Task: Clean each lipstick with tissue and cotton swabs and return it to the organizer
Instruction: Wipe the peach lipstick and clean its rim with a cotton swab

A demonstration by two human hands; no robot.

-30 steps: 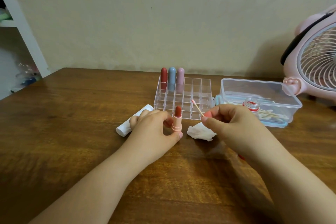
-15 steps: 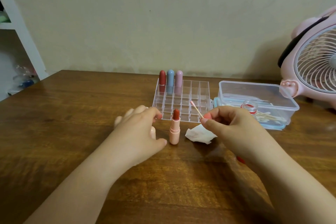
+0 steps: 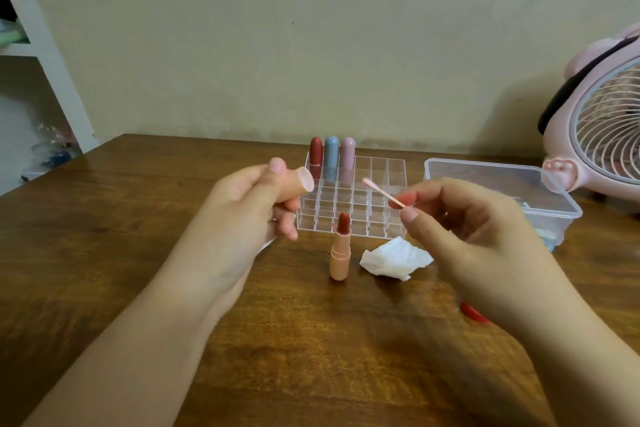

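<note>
left hand (image 3: 242, 215) fingers curled round peach lipstick cap (image 3: 298, 185), open end toward 3 o'clock | right hand (image 3: 464, 236) pinches cotton swab (image 3: 382, 191), tip toward 10 o'clock | open lipstick (image 3: 341, 248) upright on table (image 3: 138, 218), between hands | crumpled tissue (image 3: 394, 258) at its 3 o'clock | organizer (image 3: 353, 201) at its 12 o'clock, three capped lipsticks (image 3: 331, 154) in back row

Fan (image 3: 602, 135) cut off at right edge.
</note>
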